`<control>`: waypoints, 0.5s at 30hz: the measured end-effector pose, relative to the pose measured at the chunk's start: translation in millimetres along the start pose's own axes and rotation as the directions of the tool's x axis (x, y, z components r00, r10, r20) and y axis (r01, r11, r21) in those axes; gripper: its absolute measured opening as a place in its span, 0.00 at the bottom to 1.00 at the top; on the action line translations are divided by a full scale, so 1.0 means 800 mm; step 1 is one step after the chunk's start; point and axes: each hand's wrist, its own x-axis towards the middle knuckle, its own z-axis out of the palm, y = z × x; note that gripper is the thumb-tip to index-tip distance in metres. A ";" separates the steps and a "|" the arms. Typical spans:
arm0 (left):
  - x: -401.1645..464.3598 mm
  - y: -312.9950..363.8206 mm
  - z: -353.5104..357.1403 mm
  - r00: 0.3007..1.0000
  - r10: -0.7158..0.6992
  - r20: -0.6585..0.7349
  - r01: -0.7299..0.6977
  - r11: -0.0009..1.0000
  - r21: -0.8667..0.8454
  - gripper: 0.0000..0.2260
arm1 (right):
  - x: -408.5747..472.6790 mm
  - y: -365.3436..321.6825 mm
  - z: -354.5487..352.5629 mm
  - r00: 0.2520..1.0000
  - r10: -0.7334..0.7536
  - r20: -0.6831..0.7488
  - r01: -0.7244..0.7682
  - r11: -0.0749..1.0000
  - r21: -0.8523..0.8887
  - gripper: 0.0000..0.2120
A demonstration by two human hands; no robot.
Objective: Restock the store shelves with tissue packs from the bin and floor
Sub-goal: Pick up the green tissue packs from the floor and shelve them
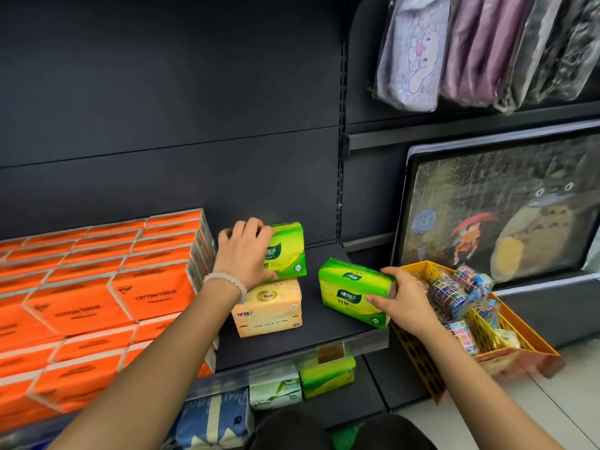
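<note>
Gripping one green tissue pack (pixel 287 254) atop a yellow pack (pixel 268 308), the left hand (pixel 245 254) curls over it; the right hand (pixel 401 298) pinches another green pack (pixel 352 292) at the shelf (pixel 292 345) edge. Released carelessly, either could topple off.

Bare forearms; pale beaded bracelet (pixel 227 280) on left wrist

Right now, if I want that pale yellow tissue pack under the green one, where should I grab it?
Probably by its two short ends, coming from the front. The yellow pack faces the shelf edge, but the upper green pack, held by the left hand, sits on top, so lift that off first.
</note>
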 end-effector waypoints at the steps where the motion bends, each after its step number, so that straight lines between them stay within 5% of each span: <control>1: -0.003 -0.003 0.003 1.000 -0.012 0.015 0.012 1.000 -0.027 0.34 | 0.000 0.000 0.000 1.000 0.001 0.001 -0.001 1.000 -0.002 0.32; 5: -0.003 -0.012 -0.004 0.999 0.020 0.032 -0.014 0.985 -0.174 0.27 | 0.000 -0.002 0.000 0.999 0.031 0.025 -0.032 0.999 0.034 0.36; 9: 0.002 -0.016 -0.013 0.985 0.048 0.169 -0.012 0.978 -0.210 0.34 | -0.003 0.003 -0.001 0.994 0.106 0.040 -0.110 0.989 0.097 0.41; 15: 0.001 -0.007 -0.020 0.983 0.107 0.148 -0.074 0.975 -0.212 0.30 | -0.006 0.021 -0.006 0.982 0.183 0.055 -0.191 0.953 0.234 0.33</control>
